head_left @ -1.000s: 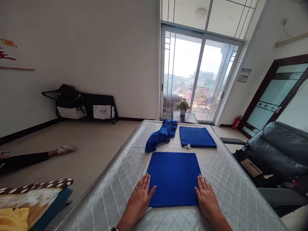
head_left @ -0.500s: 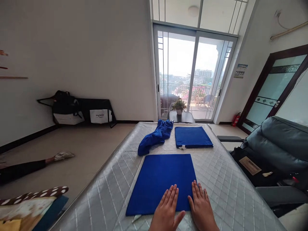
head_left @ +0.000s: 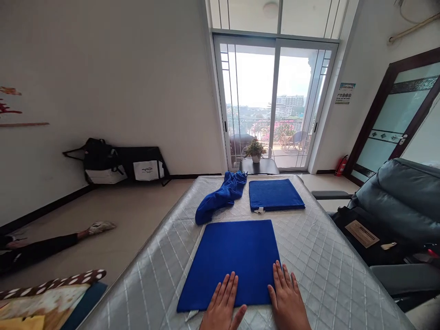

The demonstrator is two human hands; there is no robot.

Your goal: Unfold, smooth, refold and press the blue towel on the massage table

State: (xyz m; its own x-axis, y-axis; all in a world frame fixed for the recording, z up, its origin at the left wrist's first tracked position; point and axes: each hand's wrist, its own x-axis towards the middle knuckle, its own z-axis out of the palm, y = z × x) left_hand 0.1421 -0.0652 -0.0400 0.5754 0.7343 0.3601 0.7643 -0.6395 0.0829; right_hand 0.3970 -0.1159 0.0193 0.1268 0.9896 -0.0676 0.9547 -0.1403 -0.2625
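A folded blue towel (head_left: 233, 256) lies flat on the silver quilted table (head_left: 326, 275) in front of me. My left hand (head_left: 222, 307) rests open on its near edge, fingers stretched forward. My right hand (head_left: 287, 300) lies open at the towel's near right corner, partly on the table cover. Farther back sits a second folded blue towel (head_left: 275, 194). To its left lies a crumpled blue towel (head_left: 220, 196).
A small dark stand with a potted plant (head_left: 255, 151) is beyond the table by the glass sliding door (head_left: 271, 101). A grey sofa (head_left: 402, 201) stands right. Bags (head_left: 113, 160) lean on the left wall. Another person's leg (head_left: 41, 245) lies on the floor left.
My left hand has slid from the towel's left side to its near edge, close to my right hand. The towel now lies slightly askew, its left corner nearer me.
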